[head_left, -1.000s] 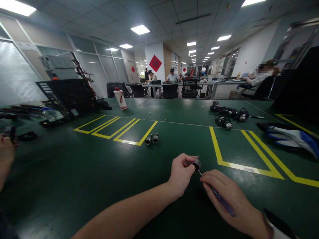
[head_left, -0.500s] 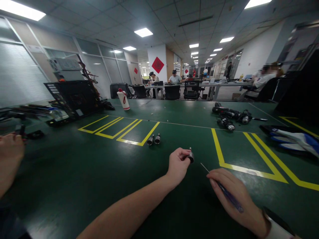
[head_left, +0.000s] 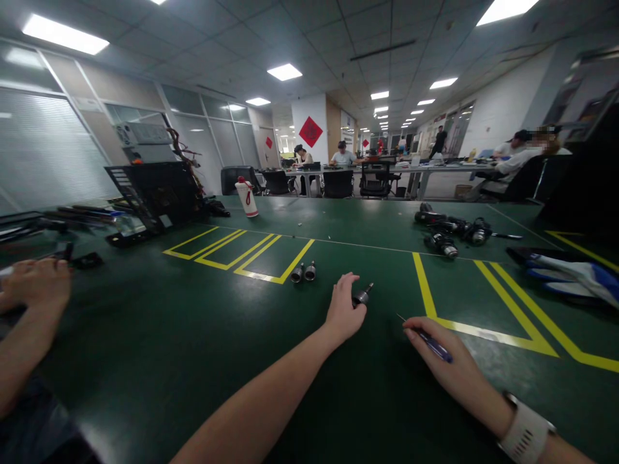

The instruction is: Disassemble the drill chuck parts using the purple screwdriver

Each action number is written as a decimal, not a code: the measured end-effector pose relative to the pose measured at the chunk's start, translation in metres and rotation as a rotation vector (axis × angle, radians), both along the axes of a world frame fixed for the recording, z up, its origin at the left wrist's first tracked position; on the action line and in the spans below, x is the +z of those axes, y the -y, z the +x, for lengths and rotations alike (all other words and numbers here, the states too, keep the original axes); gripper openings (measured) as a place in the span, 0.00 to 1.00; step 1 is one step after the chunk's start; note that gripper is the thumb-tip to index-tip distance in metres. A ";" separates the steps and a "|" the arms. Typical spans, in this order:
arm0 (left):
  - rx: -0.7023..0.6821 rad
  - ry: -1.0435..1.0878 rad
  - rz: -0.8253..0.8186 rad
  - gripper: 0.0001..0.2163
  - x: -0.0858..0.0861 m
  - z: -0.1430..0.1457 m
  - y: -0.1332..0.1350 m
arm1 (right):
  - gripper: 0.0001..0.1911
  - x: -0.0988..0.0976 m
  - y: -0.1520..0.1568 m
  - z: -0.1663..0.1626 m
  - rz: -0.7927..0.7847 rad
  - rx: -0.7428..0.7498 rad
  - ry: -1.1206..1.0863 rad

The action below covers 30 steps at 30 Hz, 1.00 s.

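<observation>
My left hand (head_left: pixel 343 308) reaches forward over the green table (head_left: pixel 193 322) with its fingers closed on a small dark metal cylinder part (head_left: pixel 362 296) that has a thin tip. My right hand (head_left: pixel 438 357) rests lower right, pinching a blue-handled thin screwdriver (head_left: pixel 428 341) whose tip points up and left, apart from the part. Two similar metal parts (head_left: pixel 304 272) lie just ahead of my left hand, beside a yellow taped box.
Another person's hands (head_left: pixel 36 283) rest at the left edge. A black frame (head_left: pixel 155 190) and white bottle (head_left: pixel 247 197) stand at the back left. Several dark tools (head_left: pixel 447 232) lie at the back right, with blue-white gloves (head_left: pixel 570 274) at the right. People sit at far desks.
My left hand has carried the metal part forward and away from the screwdriver tip, lowering it toward the table. My right hand drew back slightly with the screwdriver. The view shifted.
</observation>
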<state>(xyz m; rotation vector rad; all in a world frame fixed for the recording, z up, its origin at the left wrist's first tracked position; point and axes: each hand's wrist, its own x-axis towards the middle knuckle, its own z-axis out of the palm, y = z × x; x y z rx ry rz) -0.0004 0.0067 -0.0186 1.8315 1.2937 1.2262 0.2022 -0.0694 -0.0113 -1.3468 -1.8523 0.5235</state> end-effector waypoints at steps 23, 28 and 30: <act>0.019 -0.616 0.048 0.23 0.014 -0.148 -0.060 | 0.11 -0.002 -0.006 0.006 -0.036 -0.050 -0.080; 0.014 -0.630 0.033 0.17 0.024 -0.155 -0.049 | 0.10 -0.002 -0.007 0.005 -0.041 -0.045 -0.084; 0.008 -0.678 -0.012 0.17 0.030 -0.157 -0.037 | 0.10 -0.001 -0.007 0.005 -0.044 -0.035 -0.090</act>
